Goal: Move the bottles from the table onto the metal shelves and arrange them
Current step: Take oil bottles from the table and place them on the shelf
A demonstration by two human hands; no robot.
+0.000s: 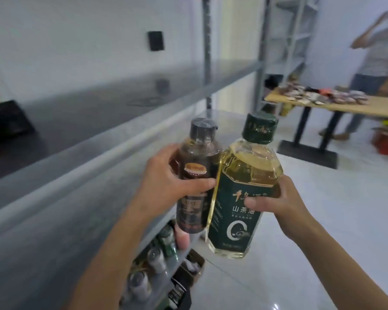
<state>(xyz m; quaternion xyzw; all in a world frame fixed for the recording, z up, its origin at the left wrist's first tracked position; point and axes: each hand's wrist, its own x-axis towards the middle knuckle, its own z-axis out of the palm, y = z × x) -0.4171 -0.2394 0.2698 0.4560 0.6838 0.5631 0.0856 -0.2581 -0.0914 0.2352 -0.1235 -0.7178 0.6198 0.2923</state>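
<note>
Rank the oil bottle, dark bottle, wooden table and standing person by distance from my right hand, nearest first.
1. oil bottle, gripped in the right hand.
2. dark bottle, just left, in the left hand.
3. wooden table, across the floor.
4. standing person, beyond the table.

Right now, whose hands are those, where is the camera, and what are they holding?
There is no machine here, only a person. The one picture comes from a camera worn on that person's head, so you look down at their own two hands. The left hand holds a small dark bottle. The right hand holds a bigger bottle of yellow oil with a green label and a green cap. The two are held up close together, side by side. On the left runs a grey metal shelf, with more bottles on a lower level. Far back stands a wooden table with small things on it, and another person beside it.
</note>
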